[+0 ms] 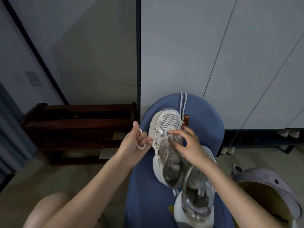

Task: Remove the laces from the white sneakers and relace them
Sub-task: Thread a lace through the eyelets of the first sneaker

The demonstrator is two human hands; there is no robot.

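Note:
Two white sneakers lie on a blue seat. The far sneaker points away from me, and the near sneaker lies partly under my right forearm. My left hand grips a white lace that is looped around its fingers and runs taut to the far sneaker's eyelets. My right hand rests on that sneaker's tongue, its fingertips pinching the lace at the eyelets. A second white lace hangs over the seat's far edge.
A dark wooden shoe rack stands to the left against the wall. White cabinet doors rise behind the seat. A lilac round container sits at the right. My bare knee is at the lower left.

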